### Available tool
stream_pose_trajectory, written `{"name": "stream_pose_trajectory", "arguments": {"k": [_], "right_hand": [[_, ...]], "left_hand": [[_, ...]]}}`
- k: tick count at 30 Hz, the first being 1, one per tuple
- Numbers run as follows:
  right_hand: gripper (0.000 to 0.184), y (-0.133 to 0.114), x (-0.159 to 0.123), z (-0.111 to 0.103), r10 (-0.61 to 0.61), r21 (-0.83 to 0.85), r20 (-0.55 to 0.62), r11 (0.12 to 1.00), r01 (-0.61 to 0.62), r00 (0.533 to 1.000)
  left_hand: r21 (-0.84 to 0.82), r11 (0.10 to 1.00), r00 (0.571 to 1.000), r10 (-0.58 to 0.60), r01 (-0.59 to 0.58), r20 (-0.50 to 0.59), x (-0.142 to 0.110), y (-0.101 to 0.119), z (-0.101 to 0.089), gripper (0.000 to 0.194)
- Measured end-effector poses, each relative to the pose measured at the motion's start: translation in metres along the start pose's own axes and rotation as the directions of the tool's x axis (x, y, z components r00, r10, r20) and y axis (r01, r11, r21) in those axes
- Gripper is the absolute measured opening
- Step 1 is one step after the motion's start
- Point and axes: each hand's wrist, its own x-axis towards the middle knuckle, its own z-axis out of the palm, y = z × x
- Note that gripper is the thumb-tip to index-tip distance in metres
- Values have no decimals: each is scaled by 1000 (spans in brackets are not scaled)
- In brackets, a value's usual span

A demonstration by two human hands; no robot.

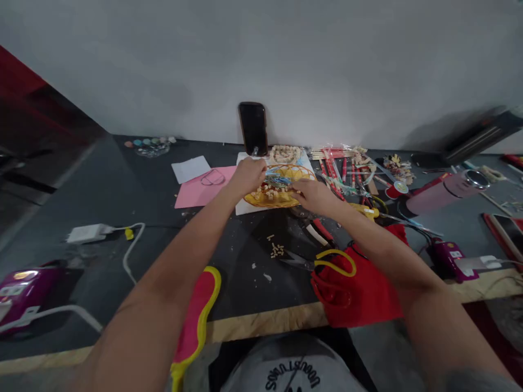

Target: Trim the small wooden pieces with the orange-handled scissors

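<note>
Head view: nearest, the scissors lie beside loose bits, which a low-swung arm might scatter. Beyond, the basket sits on white paper with beads inside. The right hand is at its right side and the left hand at its left, fingers curled; I cannot tell whether either grips anything. Pressing one edge could tip it, spilling beads. Farther, a leaning phone might slide if knocked.
</note>
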Motion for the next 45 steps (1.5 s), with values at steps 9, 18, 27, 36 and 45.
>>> {"name": "stream_pose_trajectory", "arguments": {"k": [9,18,27,36,45], "right_hand": [[30,7,75,27,135,-114,10,985,-133,991],[32,4,88,31,168,-155,30,975,-161,985],[28,7,98,28,180,-99,55,980,-174,982],[22,23,81,20,182,34,-72,983,-180,981],[28,37,63,22,208,151,-83,969,-194,975]], "left_hand": [[-161,984,993,-90,77,-74,-5,-5,-2,26],[-366,924,982,-158,112,-99,-15,-14,-3,22],[-623,762,954,-288,176,-82,-32,-25,-3,22],[-640,746,951,-299,186,-72,-37,-24,-3,19],[-689,695,945,-323,204,-47,-52,-17,-10,22]]}}
